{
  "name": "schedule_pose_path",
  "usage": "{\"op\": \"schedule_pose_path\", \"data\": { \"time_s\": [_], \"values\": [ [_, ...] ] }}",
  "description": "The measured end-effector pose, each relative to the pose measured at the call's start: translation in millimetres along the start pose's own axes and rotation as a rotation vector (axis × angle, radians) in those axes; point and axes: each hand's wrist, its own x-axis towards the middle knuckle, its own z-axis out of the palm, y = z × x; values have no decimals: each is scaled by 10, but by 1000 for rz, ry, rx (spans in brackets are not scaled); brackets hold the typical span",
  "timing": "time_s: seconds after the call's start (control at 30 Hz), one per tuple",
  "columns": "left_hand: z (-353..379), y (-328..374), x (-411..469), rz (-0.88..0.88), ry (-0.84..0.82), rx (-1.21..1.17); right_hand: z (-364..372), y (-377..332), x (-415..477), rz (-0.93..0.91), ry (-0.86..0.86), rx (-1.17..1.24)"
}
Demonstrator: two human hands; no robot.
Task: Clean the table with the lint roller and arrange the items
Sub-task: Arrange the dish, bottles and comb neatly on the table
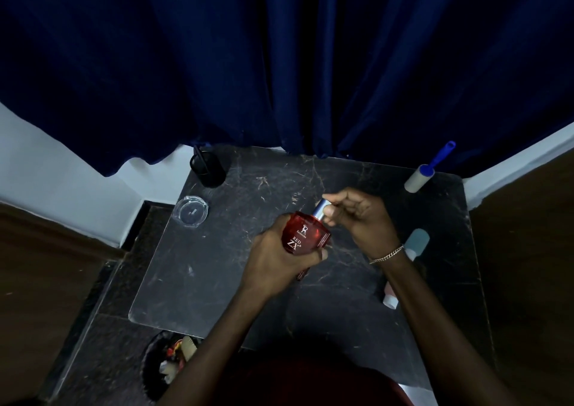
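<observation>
Above the middle of the dark marble table (217, 266), my left hand (279, 263) grips the body of a red perfume bottle (306, 233) labelled RED ZX. My right hand (357, 216) pinches the bottle's silver cap (321, 208) with its fingertips. The lint roller (430, 168), with a blue handle and a pale roll, lies at the table's far right corner, away from both hands.
A black pen holder (208, 167) stands at the far left corner, with a clear glass ashtray (191, 210) in front of it. A pale tube (407, 266) lies under my right forearm. A bin with rubbish (169, 363) sits on the floor at the near left. A blue curtain (279, 64) hangs behind.
</observation>
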Motion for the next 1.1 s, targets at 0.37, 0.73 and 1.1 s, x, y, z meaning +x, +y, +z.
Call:
{"op": "schedule_pose_path", "data": {
  "time_s": [0.37, 0.73, 1.1],
  "values": [
    [-232, -126, 35, 20, 41, 98, 377, 134, 110, 110, -60, -2],
    [-458, -694, 131, -77, 75, -72, 901, 480, 77, 402, -92, 138],
    [-530, -1358, 636, -82, -83, -137, 1272, 1049, 522, 476, -38, -222]
  ]
}}
